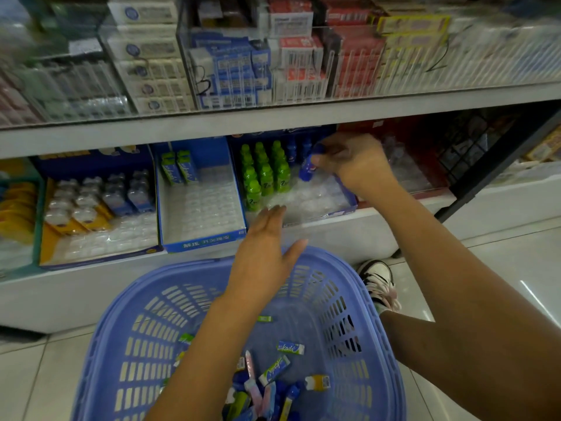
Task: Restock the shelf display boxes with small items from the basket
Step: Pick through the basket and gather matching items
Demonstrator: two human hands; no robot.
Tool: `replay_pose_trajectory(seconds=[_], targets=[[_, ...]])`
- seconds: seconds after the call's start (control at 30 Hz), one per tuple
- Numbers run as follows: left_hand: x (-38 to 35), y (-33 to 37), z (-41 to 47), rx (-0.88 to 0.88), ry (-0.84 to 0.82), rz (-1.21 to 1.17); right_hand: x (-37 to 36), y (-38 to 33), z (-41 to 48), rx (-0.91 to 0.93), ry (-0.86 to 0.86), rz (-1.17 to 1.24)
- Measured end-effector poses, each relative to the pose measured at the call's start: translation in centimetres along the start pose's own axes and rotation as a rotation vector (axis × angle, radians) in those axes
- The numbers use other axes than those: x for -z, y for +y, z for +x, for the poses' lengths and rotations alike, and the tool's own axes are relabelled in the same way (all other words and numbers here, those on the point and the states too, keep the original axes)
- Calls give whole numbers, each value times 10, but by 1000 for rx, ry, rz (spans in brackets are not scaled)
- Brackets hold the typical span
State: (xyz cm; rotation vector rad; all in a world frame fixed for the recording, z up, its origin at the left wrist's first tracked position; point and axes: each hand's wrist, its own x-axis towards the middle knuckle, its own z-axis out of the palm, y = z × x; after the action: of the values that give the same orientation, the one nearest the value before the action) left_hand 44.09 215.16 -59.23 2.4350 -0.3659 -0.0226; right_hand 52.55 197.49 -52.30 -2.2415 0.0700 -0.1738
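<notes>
Shop shelving fills the far side; over the display box (321,218) right of centre, the right hand (352,162) pinches a small blue bottle (309,171) near its cap, beside green bottles (264,174). It looks light, stiff and slick, so a cap hold suits. The left hand (264,253) hovers spread above the basket (121,329) rim; headroom under the upper shelf (273,117) is low, but the tray's near rows are free.

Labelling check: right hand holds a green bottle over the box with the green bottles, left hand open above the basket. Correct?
One error: the bottle in the right hand is blue, not green, as the head view shows. The rest stands: it is held over the box with the green bottles, and the left hand is open above the basket.
</notes>
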Motion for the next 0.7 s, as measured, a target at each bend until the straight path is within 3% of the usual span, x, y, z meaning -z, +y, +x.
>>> replay_pose_trajectory(seconds=[0.13, 0.27, 0.5, 0.7], targets=[[-10, -6, -1, -41, -60, 196, -14, 11, 25, 56, -19, -162], [-10, -10, -1, -66, -46, 182, -27, 11, 32, 102, -41, -139], [-11, -13, 1, -77, -59, 185, -31, 11, 53, 126, -246, -416], [-11, -16, 3, -79, -114, 195, -37, 8, 52, 85, -256, -441]])
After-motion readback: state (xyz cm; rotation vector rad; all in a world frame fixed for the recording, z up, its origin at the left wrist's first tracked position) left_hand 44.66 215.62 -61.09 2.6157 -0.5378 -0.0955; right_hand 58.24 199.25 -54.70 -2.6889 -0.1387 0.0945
